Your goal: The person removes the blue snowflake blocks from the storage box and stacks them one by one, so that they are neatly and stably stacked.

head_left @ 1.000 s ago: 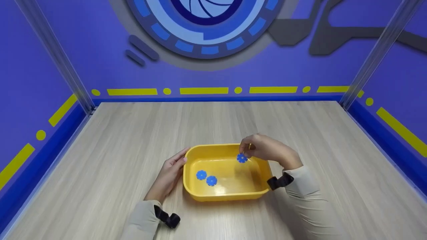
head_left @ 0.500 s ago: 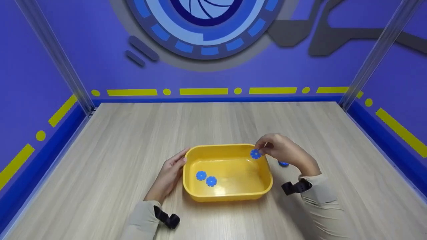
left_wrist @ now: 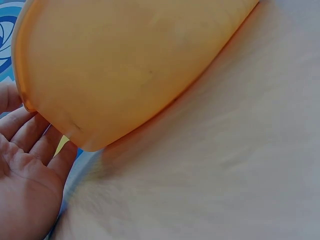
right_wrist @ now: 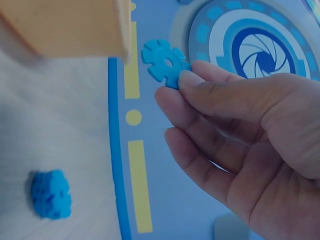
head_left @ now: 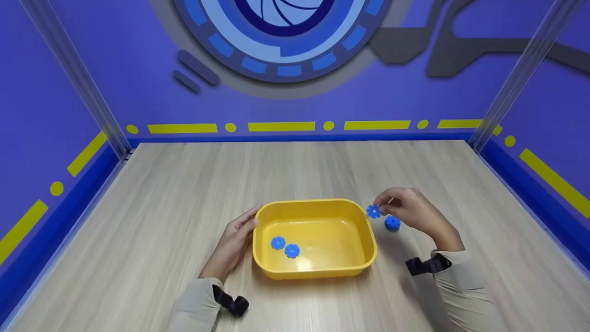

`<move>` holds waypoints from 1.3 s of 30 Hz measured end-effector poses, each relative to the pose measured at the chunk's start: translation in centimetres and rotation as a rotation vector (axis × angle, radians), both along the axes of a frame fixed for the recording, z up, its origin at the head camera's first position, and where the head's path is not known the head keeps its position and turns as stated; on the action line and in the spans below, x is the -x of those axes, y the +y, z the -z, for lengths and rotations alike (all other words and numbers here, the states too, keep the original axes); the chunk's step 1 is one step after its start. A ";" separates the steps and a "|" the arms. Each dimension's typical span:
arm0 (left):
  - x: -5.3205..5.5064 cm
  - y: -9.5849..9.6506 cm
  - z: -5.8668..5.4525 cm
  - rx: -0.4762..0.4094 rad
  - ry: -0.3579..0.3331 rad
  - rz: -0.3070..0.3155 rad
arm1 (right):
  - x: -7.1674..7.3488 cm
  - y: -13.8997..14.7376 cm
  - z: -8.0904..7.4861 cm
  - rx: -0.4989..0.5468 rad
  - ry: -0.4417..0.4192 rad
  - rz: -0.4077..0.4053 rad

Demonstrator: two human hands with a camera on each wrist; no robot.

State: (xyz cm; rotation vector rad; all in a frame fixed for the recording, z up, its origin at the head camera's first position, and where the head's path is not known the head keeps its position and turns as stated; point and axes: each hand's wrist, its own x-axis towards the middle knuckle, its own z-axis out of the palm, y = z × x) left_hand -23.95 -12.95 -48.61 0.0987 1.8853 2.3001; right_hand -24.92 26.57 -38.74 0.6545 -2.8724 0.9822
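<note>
A yellow plastic tub (head_left: 313, 273) stands on the table, with two flat blue notched discs, one disc (head_left: 278, 243) close beside the other disc (head_left: 292, 251), on its floor. My left hand (head_left: 235, 242) holds the tub's left side, thumb at the rim (left_wrist: 25, 102) and fingers against the outer wall. Between thumb and fingertips, my right hand (head_left: 415, 212) pinches another blue notched disc (right_wrist: 164, 61), raised just outside the tub's right rim. Under and beside that hand, a small stack of blue discs (head_left: 392, 223) rests on the table.
The wooden tabletop (head_left: 184, 184) spreads around the tub. Blue-purple panels with yellow markings (head_left: 281, 126) enclose its back and sides, joined by metal corner posts (head_left: 521, 76). Each wrist wears a black strap-on device, such as the right wrist device (head_left: 428, 265).
My right hand has carried the pinched disc rightward, from above the tub's inside to beyond its right rim. The disc stack has come into sight. My left hand and the tub stay put.
</note>
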 end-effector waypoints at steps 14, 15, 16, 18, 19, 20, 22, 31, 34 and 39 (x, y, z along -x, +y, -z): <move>0.1 0.1 0.0 0.016 -0.006 -0.011 | 0.0 3.0 2.0 -0.005 -0.068 0.130; 0.1 0.1 0.0 0.016 -0.005 -0.011 | 0.0 3.1 2.1 -0.004 -0.074 0.137; 0.1 0.0 0.0 0.016 -0.004 -0.010 | 0.1 3.2 2.2 -0.004 -0.082 0.144; 0.1 0.0 0.1 0.013 -0.004 -0.012 | 0.2 3.5 2.5 -0.004 -0.086 0.150; 0.1 0.0 0.1 0.012 -0.001 -0.010 | 0.3 3.6 2.6 -0.002 -0.090 0.152; 0.0 0.0 0.1 0.011 0.003 -0.009 | 0.3 3.6 2.7 -0.001 -0.092 0.156; 0.0 0.0 0.1 0.012 0.010 -0.007 | 0.4 3.8 3.0 0.003 -0.097 0.169; 0.1 -0.1 0.1 0.007 0.009 -0.013 | 0.6 4.4 3.7 0.006 -0.118 0.222; 0.1 -0.1 0.1 0.000 0.009 -0.014 | 0.7 4.5 3.8 0.005 -0.138 0.242; 0.0 -0.1 0.1 -0.013 0.006 -0.012 | 0.7 4.7 4.0 0.002 -0.157 0.262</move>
